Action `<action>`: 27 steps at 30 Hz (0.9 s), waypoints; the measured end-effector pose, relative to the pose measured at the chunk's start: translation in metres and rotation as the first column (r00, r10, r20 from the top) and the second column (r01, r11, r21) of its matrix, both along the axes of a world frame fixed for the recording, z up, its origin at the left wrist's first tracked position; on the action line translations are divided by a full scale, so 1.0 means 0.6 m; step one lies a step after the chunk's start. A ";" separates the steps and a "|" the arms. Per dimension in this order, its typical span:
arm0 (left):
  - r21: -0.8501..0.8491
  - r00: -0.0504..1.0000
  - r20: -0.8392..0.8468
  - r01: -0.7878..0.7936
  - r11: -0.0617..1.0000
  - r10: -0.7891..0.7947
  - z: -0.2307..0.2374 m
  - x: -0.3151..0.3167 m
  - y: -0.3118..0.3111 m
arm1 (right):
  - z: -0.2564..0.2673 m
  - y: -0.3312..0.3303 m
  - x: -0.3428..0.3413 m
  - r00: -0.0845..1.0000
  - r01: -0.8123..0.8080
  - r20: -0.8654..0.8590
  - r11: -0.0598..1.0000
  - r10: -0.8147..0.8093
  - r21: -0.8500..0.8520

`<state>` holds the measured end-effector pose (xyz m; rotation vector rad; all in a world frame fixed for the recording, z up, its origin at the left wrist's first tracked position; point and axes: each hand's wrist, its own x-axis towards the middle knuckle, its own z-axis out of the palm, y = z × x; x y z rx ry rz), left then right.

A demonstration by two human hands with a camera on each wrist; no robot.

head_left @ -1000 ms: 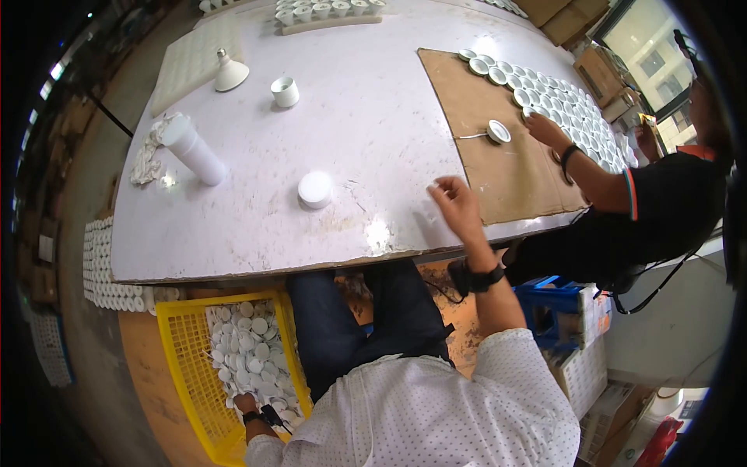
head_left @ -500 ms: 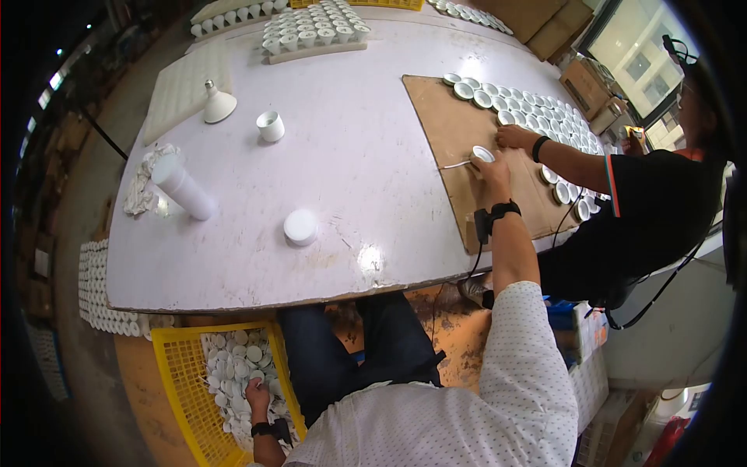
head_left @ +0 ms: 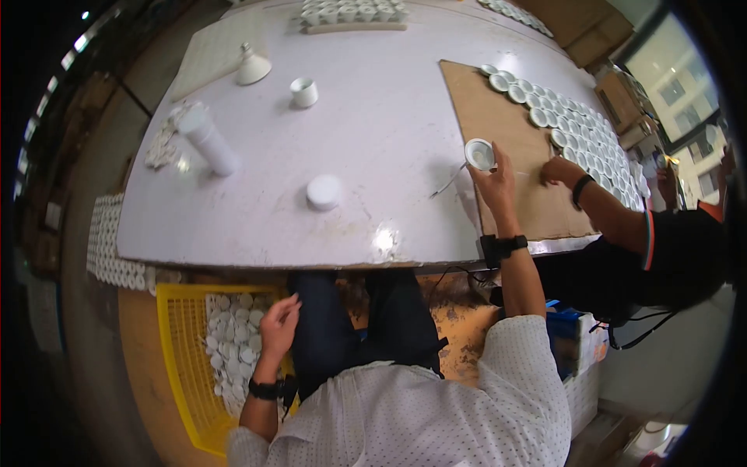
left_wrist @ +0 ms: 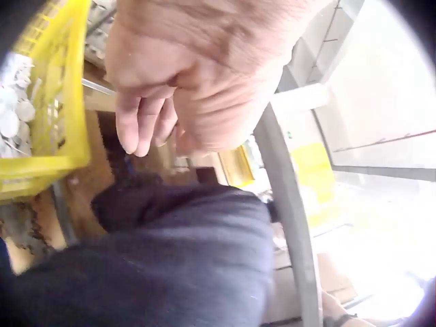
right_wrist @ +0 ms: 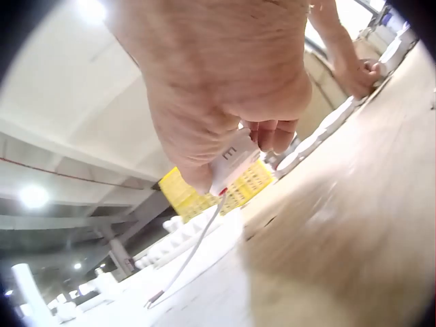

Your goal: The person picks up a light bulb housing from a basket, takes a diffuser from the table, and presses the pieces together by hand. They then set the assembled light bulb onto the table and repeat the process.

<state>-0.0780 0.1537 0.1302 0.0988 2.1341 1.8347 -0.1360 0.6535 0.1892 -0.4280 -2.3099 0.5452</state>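
My right hand (head_left: 496,185) (right_wrist: 228,82) pinches a round white lamp piece (head_left: 479,155) (right_wrist: 233,161) between thumb and fingers, above the cardboard's left edge. A thin white cable (right_wrist: 197,246) hangs from the piece, and its open face is turned up in the head view. Over the right rim of the yellow basket (head_left: 173,354) (left_wrist: 76,116), beside the thigh, is my left hand (head_left: 278,328) (left_wrist: 204,75). Its fingers hang loosely bent, with nothing visible between them. White discs (head_left: 233,342) (left_wrist: 12,112) lie heaped in the basket.
On the table stand a white round piece (head_left: 324,192), a white cup (head_left: 304,93), a tall white cylinder (head_left: 208,142) and a cone-shaped lamp (head_left: 253,66). Rows of white rings (head_left: 587,140) lie on brown cardboard (head_left: 498,117). Another person's arm (head_left: 615,204) reaches over it.
My right hand has taken the lamp piece off the cardboard and drawn it up with its cable. My left hand has risen out of the basket's discs toward the thigh.
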 end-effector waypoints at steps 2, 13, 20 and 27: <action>0.103 0.991 -0.078 0.120 0.987 -0.112 0.048 -0.012 0.062 | 0.031 -0.085 0.018 0.993 -0.122 -0.005 0.993 0.122 0.004; 0.198 0.962 -0.202 0.222 0.955 -0.182 0.124 -0.053 0.199 | 0.045 -0.372 0.099 0.734 -0.589 0.006 0.641 0.679 -0.492; 0.179 0.962 -0.272 0.056 0.982 -0.005 0.094 -0.038 0.156 | 0.047 -0.415 0.093 0.618 -0.613 0.016 0.495 0.786 -0.616; 0.173 0.948 -0.318 0.024 0.985 0.032 0.095 -0.040 0.121 | 0.015 -0.361 -0.019 0.857 -0.333 0.022 0.586 0.514 -0.739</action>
